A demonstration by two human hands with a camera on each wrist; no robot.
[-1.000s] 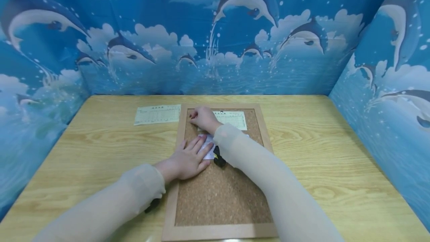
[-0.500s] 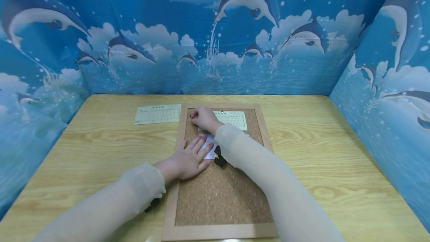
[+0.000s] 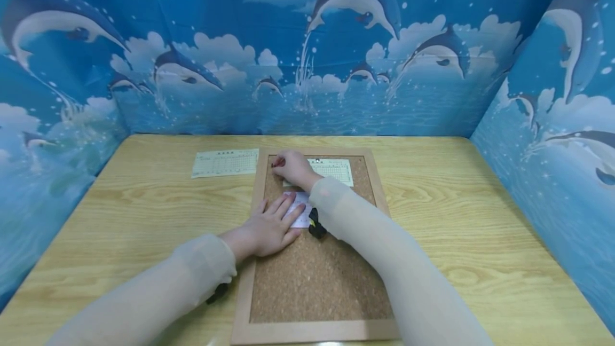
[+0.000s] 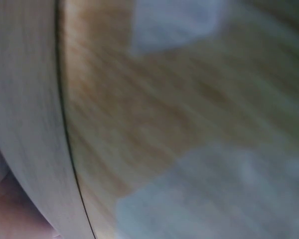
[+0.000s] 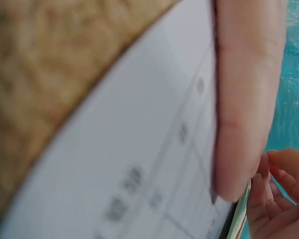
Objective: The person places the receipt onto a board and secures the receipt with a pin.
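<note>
In the head view my left hand (image 3: 271, 228) lies flat, fingers spread, on the cork board (image 3: 317, 282) and over a white printed slip (image 3: 301, 222). One of its fingers (image 5: 246, 99) looms large on that slip in the right wrist view. My right hand (image 3: 294, 168) pinches a small dark red pin-like piece (image 3: 276, 164) near the board's upper left corner. Beneath that hand lies a pale green form (image 3: 336, 171), partly covered, with a shiny pin (image 3: 317, 160) at its top edge. My right forearm hides part of the white slip.
Left of the board another pale green form (image 3: 225, 163) lies on the wooden table (image 3: 456, 218). The board has a raised light wood frame (image 3: 312, 331). A tiny reddish pin (image 3: 359, 160) shows near its upper right corner. A blue dolphin curtain (image 3: 307, 105) encloses the table's back and sides.
My right hand has turned slightly at the same spot, still pinching the dark red piece. Its forearm has shifted a little to the right. My left hand has stayed in place.
</note>
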